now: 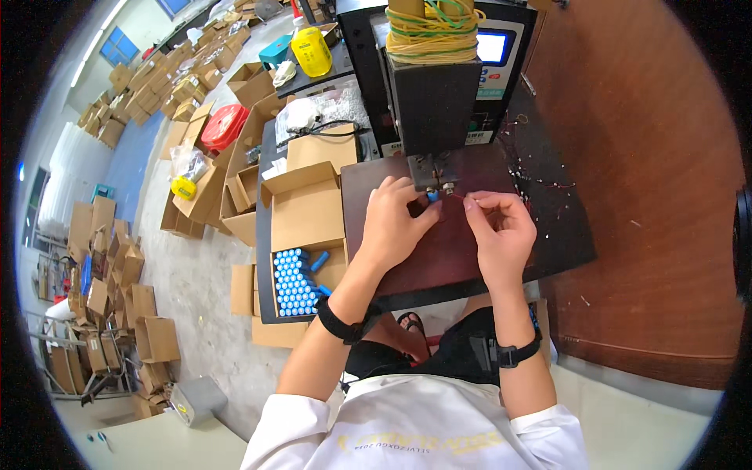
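Nearest to us is the white shirt [423, 411] of the person, at the lower edge. From the left, we see many brown cartons [157, 338] on the floor, and then a red plastic container [225, 128]. Next, on the dark surface [439, 270], there is an open cardboard box [308, 227]; in it, blue cells [294, 291] stand upright in close rows, and a loose one lies near them. To the right of this box we find the left hand [394, 223]; its grip is clamped on a single blue cell [432, 195], just below the head of the black machine [433, 102]. Beside it, a thin red wire [458, 197] reaches the right hand [501, 227], whose grip is together, pinching the wire. We cannot tell whether the wire touches the cell. Farther right, we see small wire scraps [540, 182] and a reddish-brown panel [650, 196].
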### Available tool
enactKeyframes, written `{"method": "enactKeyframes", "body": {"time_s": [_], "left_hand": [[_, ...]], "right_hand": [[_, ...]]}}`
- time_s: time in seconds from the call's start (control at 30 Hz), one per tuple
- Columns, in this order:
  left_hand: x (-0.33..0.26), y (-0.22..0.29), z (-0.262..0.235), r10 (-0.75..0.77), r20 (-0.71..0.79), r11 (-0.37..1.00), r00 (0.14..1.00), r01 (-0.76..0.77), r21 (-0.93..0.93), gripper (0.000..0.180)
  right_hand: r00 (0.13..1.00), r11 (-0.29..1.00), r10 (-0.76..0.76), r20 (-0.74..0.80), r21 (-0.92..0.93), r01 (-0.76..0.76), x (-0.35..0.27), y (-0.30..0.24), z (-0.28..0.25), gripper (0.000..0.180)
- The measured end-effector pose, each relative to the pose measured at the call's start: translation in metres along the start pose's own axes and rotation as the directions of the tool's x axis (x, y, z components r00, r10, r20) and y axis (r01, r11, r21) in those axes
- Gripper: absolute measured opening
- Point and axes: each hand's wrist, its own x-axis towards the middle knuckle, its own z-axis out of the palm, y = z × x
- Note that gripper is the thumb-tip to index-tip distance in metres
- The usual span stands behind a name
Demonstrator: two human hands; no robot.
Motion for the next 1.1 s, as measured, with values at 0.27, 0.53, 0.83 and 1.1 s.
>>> {"method": "enactKeyframes", "body": {"time_s": [0.27,0.53,0.83,1.1], "left_hand": [[-0.0014,-0.0033,0.0013,0.017,0.034,0.995,0.999,-0.020,0.100,0.025],[-0.0007,-0.0004,0.0009,-0.013,0.056,0.994,0.998,0.007,0.105,0.025],[0.0003,0.0027,-0.0040,-0.035,0.082,0.992,0.996,0.025,0.123,0.024],[-0.0047,0.0001,-0.0005,0.048,0.059,0.991,0.997,-0.055,0.121,0.024]], "right_hand": [[0.999,0.999,-0.042,-0.010,-0.026,0.042,-0.0008,-0.0006,0.0036,0.012],[1.000,0.999,-0.024,-0.010,-0.039,0.024,-0.0003,-0.0010,0.0025,0.012],[1.000,1.000,-0.002,-0.007,-0.015,0.002,-0.0009,-0.0001,0.0026,0.012],[0.998,0.998,-0.055,-0.011,0.018,0.055,-0.0090,-0.0063,-0.0030,0.011]]}}
